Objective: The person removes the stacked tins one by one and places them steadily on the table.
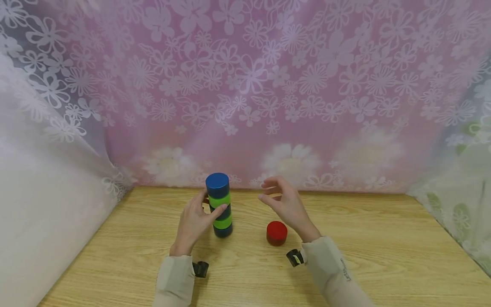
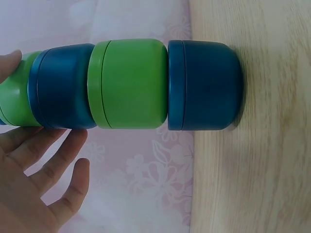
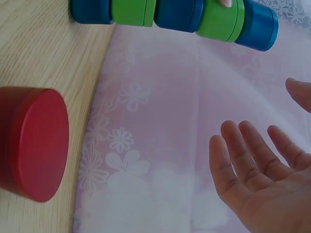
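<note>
Several round lidded tins, blue and green in turn, stand in a tall stack (image 1: pixel 222 223) on the table, with a blue tin (image 1: pixel 218 184) on top. My left hand (image 1: pixel 192 221) holds the upper part of it, thumb on the near side and fingers behind. In the left wrist view, the thumb is at the upper green tin (image 2: pixel 18 92) and fingertips reach the middle blue tin (image 2: pixel 65 85). To the right of the stack, my right hand (image 1: pixel 287 208) is raised with nothing in it, fingers loosely bent. A red tin (image 1: pixel 277 233) sits on the table below that hand.
The light wood table (image 1: pixel 245 273) meets a pink flowered curtain (image 1: pixel 245 106) at its back edge. White cloth (image 1: pixel 46 192) hangs on the left side and more flowered cloth (image 1: pixel 456 204) on the right. Each wrist carries a small black camera (image 1: pixel 201 269).
</note>
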A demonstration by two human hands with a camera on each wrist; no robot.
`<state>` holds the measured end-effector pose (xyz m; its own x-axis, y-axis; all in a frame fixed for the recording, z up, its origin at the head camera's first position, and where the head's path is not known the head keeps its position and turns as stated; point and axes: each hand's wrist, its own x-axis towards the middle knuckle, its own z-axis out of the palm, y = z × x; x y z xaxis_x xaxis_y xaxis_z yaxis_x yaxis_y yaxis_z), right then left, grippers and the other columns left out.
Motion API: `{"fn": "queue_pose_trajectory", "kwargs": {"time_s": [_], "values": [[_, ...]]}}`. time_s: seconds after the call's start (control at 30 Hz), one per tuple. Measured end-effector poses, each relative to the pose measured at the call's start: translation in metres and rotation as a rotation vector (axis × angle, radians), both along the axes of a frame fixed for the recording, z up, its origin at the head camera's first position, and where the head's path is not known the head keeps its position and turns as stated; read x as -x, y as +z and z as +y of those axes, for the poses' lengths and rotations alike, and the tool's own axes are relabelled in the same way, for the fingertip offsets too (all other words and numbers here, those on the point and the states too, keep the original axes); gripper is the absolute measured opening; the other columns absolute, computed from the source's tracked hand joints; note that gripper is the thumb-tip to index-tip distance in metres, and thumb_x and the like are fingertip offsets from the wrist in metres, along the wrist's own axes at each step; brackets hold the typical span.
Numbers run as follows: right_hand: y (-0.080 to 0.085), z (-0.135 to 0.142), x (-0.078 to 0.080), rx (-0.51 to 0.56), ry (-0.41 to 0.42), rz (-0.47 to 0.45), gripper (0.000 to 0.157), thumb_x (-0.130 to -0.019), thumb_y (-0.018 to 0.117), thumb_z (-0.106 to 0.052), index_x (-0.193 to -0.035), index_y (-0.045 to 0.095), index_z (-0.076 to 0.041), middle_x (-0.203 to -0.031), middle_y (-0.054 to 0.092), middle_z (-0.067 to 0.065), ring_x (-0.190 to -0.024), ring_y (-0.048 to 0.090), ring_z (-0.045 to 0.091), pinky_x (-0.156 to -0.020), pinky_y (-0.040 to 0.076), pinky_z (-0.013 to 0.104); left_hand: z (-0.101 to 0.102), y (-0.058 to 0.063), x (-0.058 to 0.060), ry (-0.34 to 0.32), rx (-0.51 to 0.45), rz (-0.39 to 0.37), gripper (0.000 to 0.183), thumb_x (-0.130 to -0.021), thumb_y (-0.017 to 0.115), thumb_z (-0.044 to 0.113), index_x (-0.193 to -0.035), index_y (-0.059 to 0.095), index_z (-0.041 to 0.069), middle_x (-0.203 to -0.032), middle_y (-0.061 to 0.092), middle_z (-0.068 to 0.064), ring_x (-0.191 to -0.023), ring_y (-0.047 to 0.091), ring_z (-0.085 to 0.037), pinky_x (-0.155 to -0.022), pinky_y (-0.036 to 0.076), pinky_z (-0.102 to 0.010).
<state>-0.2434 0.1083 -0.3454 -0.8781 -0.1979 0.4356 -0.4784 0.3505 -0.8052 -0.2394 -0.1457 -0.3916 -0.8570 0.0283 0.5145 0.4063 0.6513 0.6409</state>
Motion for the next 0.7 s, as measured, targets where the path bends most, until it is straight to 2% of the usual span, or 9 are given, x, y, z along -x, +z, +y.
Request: {"fn": "queue_pose_trajectory", "kwargs": {"time_s": [0.27,0.7], "values": [[0.002,-0.012,0.001,0.024,0.015,-0.031,0.034,-0.093,0.074,-0.005,-0.124,0.061,0.002,-0.119,0.066,0.018,-0.105,0.066,0.033,-0.090,0.053,0.051,-0.001,-0.001,0.000,-0.007,-0.001,0.009,0.053,-0.088,0.082,0.028,-0.130,0.063,0.002,-0.108,0.071,-0.012,-0.095,0.067,-0.029,-0.073,0.053,-0.043],[0.007,-0.026,-0.001,0.006,0.045,-0.019,0.036,-0.092,0.075,-0.008,-0.125,0.062,-0.003,-0.119,0.067,0.011,-0.103,0.067,0.027,-0.089,0.054,0.047,-0.001,-0.002,0.001,-0.014,0.000,0.003,0.055,-0.088,0.083,0.027,-0.132,0.062,0.001,-0.109,0.071,-0.013,-0.095,0.067,-0.029,-0.073,0.055,-0.045]]}}
